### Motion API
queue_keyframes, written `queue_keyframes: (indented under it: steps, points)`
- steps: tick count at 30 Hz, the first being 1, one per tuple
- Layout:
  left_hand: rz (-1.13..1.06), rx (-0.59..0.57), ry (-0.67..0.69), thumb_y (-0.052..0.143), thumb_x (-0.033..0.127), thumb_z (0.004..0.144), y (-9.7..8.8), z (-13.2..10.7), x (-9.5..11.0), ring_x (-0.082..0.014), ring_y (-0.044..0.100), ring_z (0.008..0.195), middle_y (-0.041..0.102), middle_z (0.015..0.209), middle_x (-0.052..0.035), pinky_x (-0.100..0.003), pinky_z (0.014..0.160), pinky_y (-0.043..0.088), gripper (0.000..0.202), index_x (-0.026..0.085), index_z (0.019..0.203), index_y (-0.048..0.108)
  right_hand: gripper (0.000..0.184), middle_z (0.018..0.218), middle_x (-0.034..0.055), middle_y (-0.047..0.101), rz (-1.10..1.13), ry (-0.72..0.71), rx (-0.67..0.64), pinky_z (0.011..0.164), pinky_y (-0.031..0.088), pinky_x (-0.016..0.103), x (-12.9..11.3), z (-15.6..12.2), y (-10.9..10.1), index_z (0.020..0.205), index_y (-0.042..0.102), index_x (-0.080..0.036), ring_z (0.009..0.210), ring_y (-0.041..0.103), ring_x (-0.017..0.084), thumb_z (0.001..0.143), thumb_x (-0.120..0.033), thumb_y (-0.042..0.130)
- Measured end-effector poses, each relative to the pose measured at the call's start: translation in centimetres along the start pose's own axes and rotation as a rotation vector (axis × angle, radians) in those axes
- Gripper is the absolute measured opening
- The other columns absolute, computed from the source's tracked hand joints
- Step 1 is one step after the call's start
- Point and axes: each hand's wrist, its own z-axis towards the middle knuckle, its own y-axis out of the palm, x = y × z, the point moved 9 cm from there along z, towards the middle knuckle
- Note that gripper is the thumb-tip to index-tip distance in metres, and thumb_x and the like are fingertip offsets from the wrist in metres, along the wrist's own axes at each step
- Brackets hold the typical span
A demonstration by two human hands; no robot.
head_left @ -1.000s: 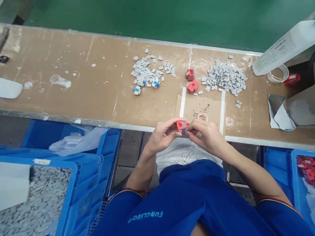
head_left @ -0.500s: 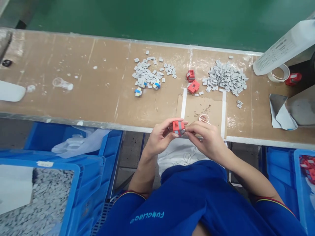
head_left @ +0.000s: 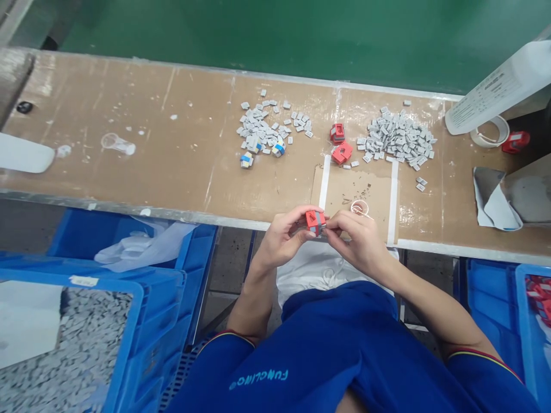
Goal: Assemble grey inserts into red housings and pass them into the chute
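Both of my hands hold one small red block with a grey band (head_left: pixel 315 221) just off the near edge of the brown workbench (head_left: pixel 181 160). My left hand (head_left: pixel 284 238) pinches its left side, my right hand (head_left: pixel 357 241) pinches its right side. Two more red blocks (head_left: pixel 340 143) lie on the bench beyond my hands. A pile of small grey pieces (head_left: pixel 269 129) lies to their left, with a few blue-and-yellow wrapped ones, and a denser grey pile (head_left: pixel 398 137) lies to their right. A small clear tape ring (head_left: pixel 358 206) sits by my right hand.
A blue crate of grey pieces (head_left: pixel 64 344) stands at lower left, another blue crate with red blocks (head_left: pixel 538 298) at lower right. A white jug (head_left: pixel 495 86), a tape roll (head_left: pixel 491 133) and a red block (head_left: pixel 515 141) are at the far right. A green belt (head_left: pixel 275 34) runs behind.
My hands stay together on the red block and have turned it slightly. The view has shifted a little; nothing on the bench has moved.
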Motion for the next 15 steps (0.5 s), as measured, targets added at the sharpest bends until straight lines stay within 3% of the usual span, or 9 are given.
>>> queue_keyframes:
  steps: [4, 9, 15]
  points:
    - [0.018, -0.033, 0.078, 0.070, 0.033, 0.098, 0.5, -0.2, 1.0, -0.0232, 0.077, 0.106, 0.078, 0.124, -0.0141, -0.031, 0.091, 0.063, 0.038, 0.019, 0.134, 0.068, 0.013, 0.082, 0.0035, 0.070, -0.008, -0.022, 0.013, 0.065, 0.052, 0.025, -1.4, -0.2, -0.6, 0.093, 0.065, -0.018, 0.069, 0.064, 0.013, 0.100, -0.012, 0.056]
    - [0.017, -0.043, 0.284, 0.065, 0.023, 0.101, 0.6, -0.1, 3.5, -0.0266, 0.066, 0.132, 0.071, 0.139, -0.0123, -0.042, 0.109, 0.058, 0.036, 0.026, 0.137, 0.066, 0.010, 0.096, 0.0084, 0.075, -0.100, -0.096, 0.093, 0.075, 0.058, 0.030, -4.0, -0.3, -2.0, 0.105, 0.066, -0.018, 0.087, 0.071, 0.018, 0.102, -0.012, 0.059]
    - [0.069, -0.073, 0.339, 0.061, 0.016, 0.102, 0.7, 0.2, 3.9, -0.0255, 0.070, 0.126, 0.072, 0.136, -0.0114, -0.042, 0.109, 0.056, 0.038, 0.026, 0.138, 0.066, 0.013, 0.081, 0.0043, 0.069, -0.271, -0.191, 0.112, 0.065, 0.051, 0.028, -5.2, -0.2, -2.1, 0.095, 0.064, -0.018, 0.072, 0.063, 0.016, 0.104, -0.013, 0.057]
